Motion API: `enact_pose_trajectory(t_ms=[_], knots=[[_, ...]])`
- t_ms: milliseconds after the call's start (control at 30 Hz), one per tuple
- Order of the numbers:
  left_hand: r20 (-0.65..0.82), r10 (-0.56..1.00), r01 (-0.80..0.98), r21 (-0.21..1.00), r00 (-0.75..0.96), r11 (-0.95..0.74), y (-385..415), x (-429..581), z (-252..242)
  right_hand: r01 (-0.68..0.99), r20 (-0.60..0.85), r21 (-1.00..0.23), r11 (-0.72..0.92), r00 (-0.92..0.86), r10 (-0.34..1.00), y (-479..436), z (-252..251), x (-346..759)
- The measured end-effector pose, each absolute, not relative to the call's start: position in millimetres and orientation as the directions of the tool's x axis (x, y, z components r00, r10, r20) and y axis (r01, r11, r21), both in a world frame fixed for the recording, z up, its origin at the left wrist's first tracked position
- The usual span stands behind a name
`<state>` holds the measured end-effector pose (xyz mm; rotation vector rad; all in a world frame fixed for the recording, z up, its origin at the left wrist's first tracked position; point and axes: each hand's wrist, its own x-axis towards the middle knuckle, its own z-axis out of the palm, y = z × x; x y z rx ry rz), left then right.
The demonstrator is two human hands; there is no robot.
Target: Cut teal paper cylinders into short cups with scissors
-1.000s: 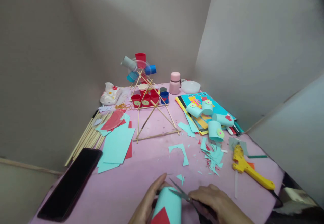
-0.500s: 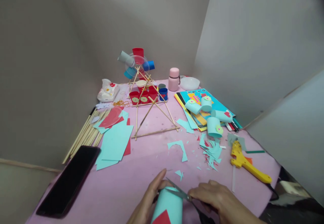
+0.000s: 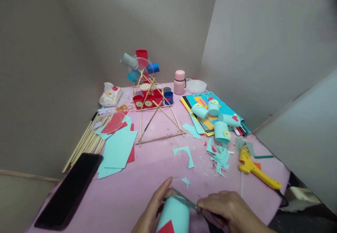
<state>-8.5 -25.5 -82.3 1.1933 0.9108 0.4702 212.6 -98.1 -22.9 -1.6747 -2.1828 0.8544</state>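
At the bottom middle, my left hand (image 3: 155, 205) is closed around a light-blue paper cylinder (image 3: 176, 210) with a red paper piece (image 3: 166, 227) on its side. My right hand (image 3: 228, 208) grips a pair of scissors (image 3: 190, 204), whose blades lie across the far rim of the cylinder and reach towards my left fingers. The blades look nearly closed. One dark handle hangs below my right hand. Small light-blue scraps (image 3: 185, 182) lie just beyond the cylinder. The lower part of the cylinder runs out of the picture.
A black phone (image 3: 70, 191) and light-blue paper sheets (image 3: 118, 150) lie left. A stick frame (image 3: 160, 140) stands mid-table, a paper-cup wheel (image 3: 142, 64) behind. Right are scraps (image 3: 219, 157), decorated paper cylinders (image 3: 221, 132) and a yellow glue gun (image 3: 256, 173). A pink flask (image 3: 179, 82) stands at the back.
The scissor blades have drawn closer together over the cylinder's rim. Both hands keep nearly the same place, and the whole view has shifted slightly.
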Motion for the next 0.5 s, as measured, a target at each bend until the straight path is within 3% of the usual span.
enact_pose_trajectory(t_ms=[267, 500], knots=[[-0.391, 0.744, 0.179, 0.919, 0.541, 0.353, -30.4, -15.7, -76.4, 0.709, -0.095, -0.692, 0.139, -0.28, 0.955, -97.8, -22.6, 211.6], [-0.474, 0.726, 0.154, 0.872, 0.498, 0.464, -21.0, -13.1, -60.7, 0.568, -0.172, -0.823, 0.001, -0.251, 0.953, -99.3, -24.2, 209.8]])
